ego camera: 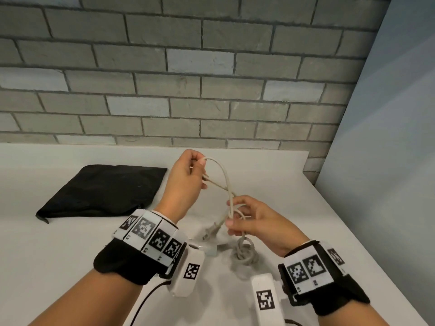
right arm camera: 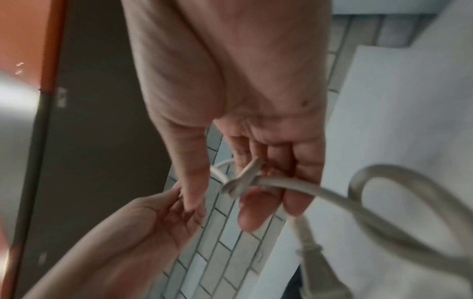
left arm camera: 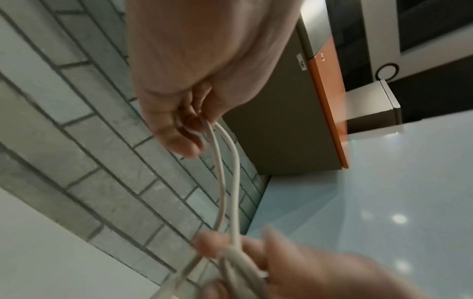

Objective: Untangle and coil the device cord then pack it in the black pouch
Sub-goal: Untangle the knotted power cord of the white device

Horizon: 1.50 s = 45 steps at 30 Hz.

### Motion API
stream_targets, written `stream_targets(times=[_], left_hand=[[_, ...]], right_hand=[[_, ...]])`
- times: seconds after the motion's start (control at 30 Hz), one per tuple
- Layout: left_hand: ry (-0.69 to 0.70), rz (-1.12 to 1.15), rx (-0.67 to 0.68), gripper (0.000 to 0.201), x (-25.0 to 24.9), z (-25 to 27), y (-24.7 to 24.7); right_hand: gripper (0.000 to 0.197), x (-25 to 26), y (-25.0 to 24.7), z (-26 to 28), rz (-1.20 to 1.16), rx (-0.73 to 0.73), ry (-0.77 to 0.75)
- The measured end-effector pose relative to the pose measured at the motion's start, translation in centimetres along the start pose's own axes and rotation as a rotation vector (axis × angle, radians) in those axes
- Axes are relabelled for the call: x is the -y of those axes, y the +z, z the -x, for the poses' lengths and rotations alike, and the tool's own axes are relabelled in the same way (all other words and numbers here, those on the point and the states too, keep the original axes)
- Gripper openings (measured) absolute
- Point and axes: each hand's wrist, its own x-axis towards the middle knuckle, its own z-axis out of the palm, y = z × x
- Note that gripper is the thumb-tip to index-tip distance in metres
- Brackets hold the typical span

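Note:
A white device cord (ego camera: 226, 182) loops in the air above the white table (ego camera: 70, 243). My left hand (ego camera: 188, 171) pinches the top of the loop, two strands running down from its fingers (left arm camera: 179, 139). Lower and to the right, my right hand (ego camera: 244, 216) grips the tangled crossing of the cord (right arm camera: 240, 184). The two-prong plug (ego camera: 210, 231) hangs below that hand, and more coils (ego camera: 244, 252) lie on the table beside a white adapter (ego camera: 207, 249). The black pouch (ego camera: 103, 191) lies flat at the left, apart from both hands.
A grey brick wall (ego camera: 188, 78) stands right behind the table. A pale blue panel (ego camera: 388, 161) borders the table's right edge. Tagged bands with white camera blocks (ego camera: 187, 271) sit on both wrists, and a black cable (ego camera: 146, 300) trails off the near edge.

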Motion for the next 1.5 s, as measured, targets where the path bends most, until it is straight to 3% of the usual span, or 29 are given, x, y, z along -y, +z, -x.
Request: stream_targets(times=[0.07,0.17,0.23,0.33,0.5,0.6,0.73,0.87,0.93,1.03,1.1,1.23,1.3,1.37,1.43,1.5], left_hand=[[0.057,-0.072,-0.078,0.012,0.2,-0.2,-0.8],[0.131,-0.203,-0.125,0.017,0.5,-0.5,-1.6],[0.206,-0.323,-0.169,0.02,0.8,-0.8,-2.1],[0.232,-0.456,-0.168,0.023,1.3,-1.4,-2.5],[0.228,-0.807,0.135,0.032,1.9,-0.2,-1.5],[0.293,-0.689,0.241,0.027,1.8,1.4,0.1],[0.353,-0.471,0.274,0.021,1.7,1.9,1.5],[0.248,-0.362,0.195,0.008,1.8,1.4,1.8],[0.198,-0.332,0.142,0.006,2.2,1.0,1.9],[0.131,-0.385,0.085,0.012,2.8,0.5,2.1],[0.099,-0.434,0.095,0.02,2.9,0.5,2.1],[0.11,-0.445,0.165,0.021,3.1,1.2,2.3],[0.077,-0.443,0.177,0.023,3.2,1.4,2.3],[0.048,-0.452,0.164,0.02,3.4,1.4,2.3],[0.023,-0.414,0.156,0.02,3.3,1.4,2.1],[0.013,-0.332,0.151,0.024,3.3,1.3,2.1]], right_hand=[[0.031,-0.5,-0.4,-0.2,0.159,-0.087,-0.087],[0.016,-0.7,-0.6,-0.3,0.563,-0.233,-0.299],[0.014,-0.7,-0.4,-0.4,0.685,-0.242,-0.419],[0.025,-0.6,0.0,-0.4,0.65,-0.219,-0.542],[0.027,0.1,0.2,-0.5,0.303,-0.351,-0.536],[0.022,0.6,0.3,-0.6,0.273,-0.369,-0.524],[0.013,0.3,0.5,-0.9,0.371,-0.429,-0.581],[0.012,0.0,-0.1,-1.4,0.556,-0.535,-0.667],[0.012,0.1,-0.1,-1.3,0.377,-0.481,-0.591],[0.013,0.7,-0.1,-0.6,-0.053,-0.238,-0.451],[0.007,1.1,-0.3,-0.5,-0.18,-0.099,-0.376],[0.007,1.2,-1.1,-0.9,0.233,-0.208,-0.367],[0.016,1.3,-1.6,-0.9,0.289,-0.269,-0.391],[0.016,1.0,-2.0,-0.7,0.041,-0.275,-0.398],[0.01,0.6,-2.2,-0.6,-0.403,-0.183,-0.382],[0.017,0.3,-2.0,-0.3,-0.559,-0.101,-0.367]])
